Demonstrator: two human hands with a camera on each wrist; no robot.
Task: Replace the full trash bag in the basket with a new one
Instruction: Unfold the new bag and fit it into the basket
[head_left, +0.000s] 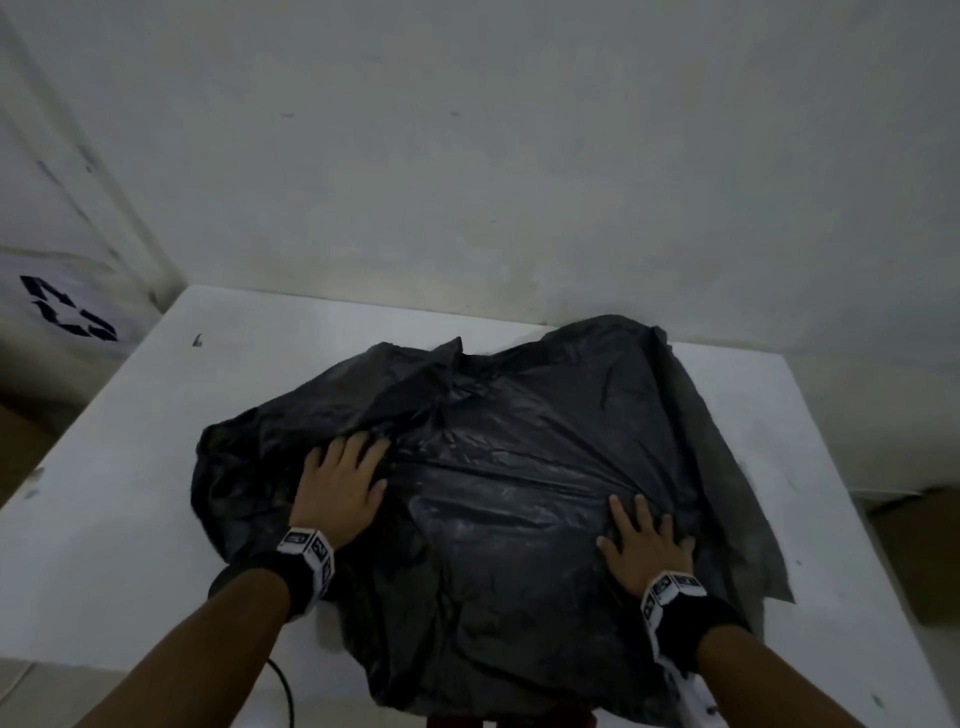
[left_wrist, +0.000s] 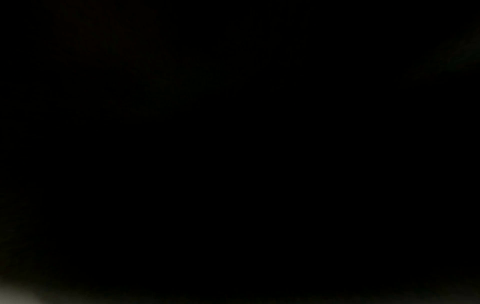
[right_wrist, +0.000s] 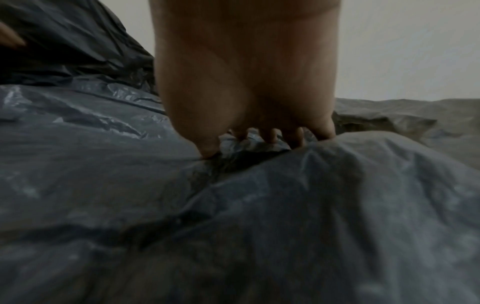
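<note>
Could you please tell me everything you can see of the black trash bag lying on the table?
The black trash bag is thin, glossy, wrinkled plastic, spread out mostly flat and looking empty on the white table. Its far edge is rumpled into folds, its right edge shows a duller grey layer, and its near edge hangs over the table's front. The left hand and the right hand press on it, palms down with fingers spread. The left wrist view is dark and shows nothing of it.

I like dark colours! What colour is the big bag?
The trash bag is black, seen best in the head view.
</note>
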